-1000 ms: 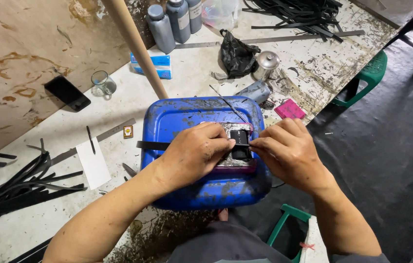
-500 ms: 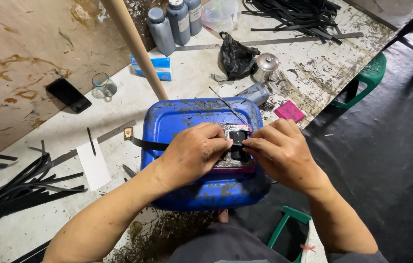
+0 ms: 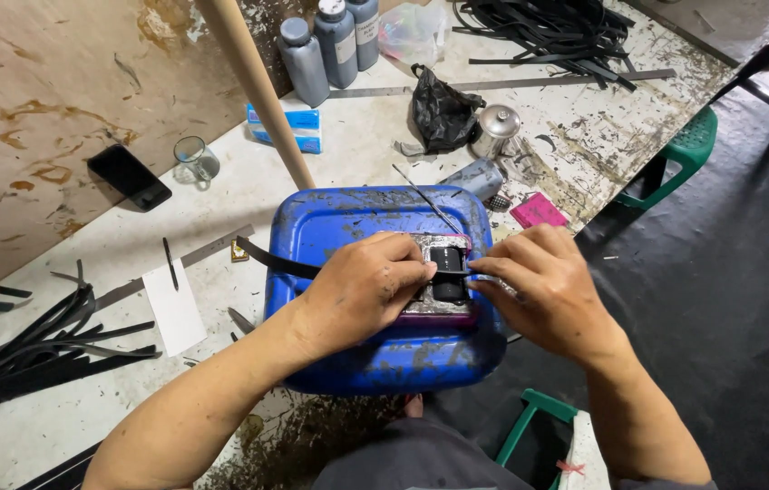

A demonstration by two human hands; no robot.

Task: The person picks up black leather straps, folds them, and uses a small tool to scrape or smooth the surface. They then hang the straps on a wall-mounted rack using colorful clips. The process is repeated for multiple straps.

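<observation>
Pressing down with my left hand (image 3: pixel 365 289), I pin a thin black strap (image 3: pixel 277 261) flat on a small shiny metal plate (image 3: pixel 443 307), which sits on top of a scuffed blue plastic jug (image 3: pixel 348 358) lying on its side at the edge of a stained white worktable (image 3: pixel 248 191). My right hand (image 3: pixel 543 292) pinches the strap's other end just beside the left fingertips, over a dark block on the plate. Loose black strips (image 3: pixel 31 354) lie heaped to the left, and grey bottles (image 3: pixel 330 45), a black phone (image 3: pixel 129 176) and a wooden pole (image 3: pixel 253 86) sit further back.
</observation>
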